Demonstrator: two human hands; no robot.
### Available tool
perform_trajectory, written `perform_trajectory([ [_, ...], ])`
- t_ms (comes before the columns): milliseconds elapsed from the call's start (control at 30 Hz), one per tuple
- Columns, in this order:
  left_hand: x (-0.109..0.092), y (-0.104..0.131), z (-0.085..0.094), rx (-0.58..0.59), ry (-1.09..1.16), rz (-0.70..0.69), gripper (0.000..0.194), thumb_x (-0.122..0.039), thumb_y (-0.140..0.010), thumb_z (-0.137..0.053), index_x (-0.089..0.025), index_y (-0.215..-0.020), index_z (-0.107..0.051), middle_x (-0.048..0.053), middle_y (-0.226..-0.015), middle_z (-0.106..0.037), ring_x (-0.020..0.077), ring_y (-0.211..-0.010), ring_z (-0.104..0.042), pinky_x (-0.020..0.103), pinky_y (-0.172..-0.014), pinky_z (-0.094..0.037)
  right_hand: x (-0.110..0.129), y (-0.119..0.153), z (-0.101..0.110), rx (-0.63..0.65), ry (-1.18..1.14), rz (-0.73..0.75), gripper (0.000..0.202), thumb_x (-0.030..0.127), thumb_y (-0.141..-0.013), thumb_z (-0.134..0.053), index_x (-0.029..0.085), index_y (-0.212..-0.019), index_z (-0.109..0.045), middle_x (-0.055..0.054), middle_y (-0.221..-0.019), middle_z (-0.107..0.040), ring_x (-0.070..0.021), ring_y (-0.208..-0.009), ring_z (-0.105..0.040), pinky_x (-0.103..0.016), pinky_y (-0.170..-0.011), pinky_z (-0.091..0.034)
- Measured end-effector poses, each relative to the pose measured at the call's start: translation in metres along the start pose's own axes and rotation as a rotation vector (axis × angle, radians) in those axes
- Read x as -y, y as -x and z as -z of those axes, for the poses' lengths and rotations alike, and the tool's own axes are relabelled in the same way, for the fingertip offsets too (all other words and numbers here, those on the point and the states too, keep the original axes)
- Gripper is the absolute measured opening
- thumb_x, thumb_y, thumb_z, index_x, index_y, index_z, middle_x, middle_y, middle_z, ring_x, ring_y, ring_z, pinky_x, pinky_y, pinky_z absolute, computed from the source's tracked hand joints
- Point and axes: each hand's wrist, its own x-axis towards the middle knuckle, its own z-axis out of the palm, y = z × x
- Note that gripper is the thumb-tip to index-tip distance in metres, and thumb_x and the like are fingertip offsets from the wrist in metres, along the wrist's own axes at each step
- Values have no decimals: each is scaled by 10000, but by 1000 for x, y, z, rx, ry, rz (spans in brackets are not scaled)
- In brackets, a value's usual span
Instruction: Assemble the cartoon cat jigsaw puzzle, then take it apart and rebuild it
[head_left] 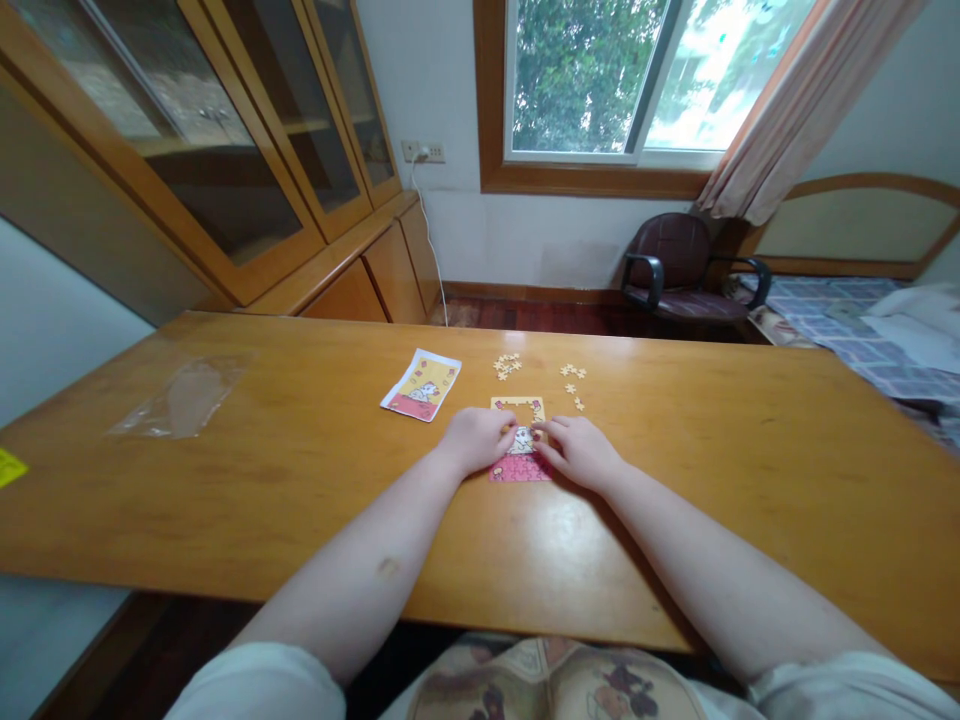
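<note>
A partly assembled jigsaw puzzle [521, 468] lies on the table before me, with a pink lower part, a white figure in the middle and a yellow border with a gap at the top. My left hand [478, 440] rests on its left side, fingers curled together; what they hold, if anything, is hidden. My right hand [579, 450] is at its right side, thumb and forefinger apart, fingertips touching the puzzle near the white figure. Beyond lie loose puzzle pieces [507, 366] in a cluster and more puzzle pieces [573, 371] scattered to the right.
A picture card [423, 386] showing the puzzle's design lies left of the puzzle. Farther left are a clear plastic bag [184, 398] and a yellow paper [10, 467] at the edge of the wooden table [315, 480]. An office chair [671, 265] stands beyond it.
</note>
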Motion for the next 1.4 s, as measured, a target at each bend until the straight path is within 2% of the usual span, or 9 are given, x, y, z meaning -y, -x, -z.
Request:
perform_trajectory([
  [100, 1, -6, 6, -134, -98, 207, 342, -365, -931, -352, -210, -947, -657, 74, -900, -705, 217, -844, -643, 308, -737, -443, -4, -1, -2, -47, -38, -35, 366, 402, -924, -479, 180, -1180, -617, -83, -945, -674, -186, -832, -609, -293, -783, -424],
  [200, 7, -18, 12, -91, -146, 309, 330, -360, -916, -374, -194, -918, -660, 87, -920, -687, 230, -847, -634, 318, -727, -450, -7, -3, -3, -61, -81, -38, 348, 397, -932, -467, 183, -1154, -628, -76, -953, -679, -178, -837, -614, -286, -786, -433],
  [367, 22, -54, 14, -71, -167, 293, 337, -313, -906, -379, -200, -1046, -664, 116, -1024, -637, 262, -963, -601, 365, -824, -446, -10, -3, -6, -76, -113, -23, 317, 382, -931, -471, 182, -1105, -647, -77, -959, -684, -178, -856, -619, -292, -800, -443],
  [567, 24, -90, -2, 4, -200, 240, 350, -311, -882, -421, -175, -1090, -667, 157, -1083, -597, 309, -1017, -580, 420, -859, -434, -13, -3, -8, -69, -158, -13, 304, 377, -926, -481, 184, -1085, -654, -70, -966, -691, -179, -865, -621, -294, -809, -452],
  [800, 25, -92, -14, -3, -160, 172, 345, -295, -896, -403, -256, -1069, -699, 107, -1066, -630, 266, -1001, -595, 381, -866, -430, -13, -4, -8, -90, -193, -32, 291, 368, -924, -486, 187, -1078, -654, -69, -962, -688, -173, -875, -621, -293, -817, -457],
  [967, 31, -92, -17, -79, -159, 207, 313, -351, -896, -442, -239, -1040, -697, 97, -1045, -644, 251, -989, -603, 360, -858, -438, -13, -5, -9, -85, -209, -39, 288, 363, -925, -483, 185, -1074, -652, -68, -968, -688, -175, -874, -621, -296, -814, -459],
  [1133, 32, -96, -17, -17, -160, 214, 332, -440, -879, -485, -226, -979, -718, 105, -1059, -648, 253, -1002, -600, 350, -861, -442, -14, -5, -10, -83, -210, -42, 289, 356, -927, -481, 184, -1085, -652, -71, -966, -687, -172, -880, -621, -293, -822, -458],
  [1300, 33, -102, -14, 32, -136, 243, 284, -393, -880, -508, -254, -1017, -715, 91, -1075, -651, 243, -1024, -598, 340, -881, -446, -14, -4, -9, -80, -201, -47, 291, 360, -930, -477, 184, -1082, -652, -75, -964, -687, -169, -879, -623, -290, -817, -462],
  [1400, 33, -106, -13, 41, -133, 246, 264, -360, -874, -535, -234, -1036, -701, 108, -1090, -643, 262, -1042, -595, 363, -894, -448, -14, -4, -9, -83, -205, -47, 288, 361, -931, -474, 191, -1081, -651, -72, -964, -687, -169, -876, -623, -290, -813, -464],
])
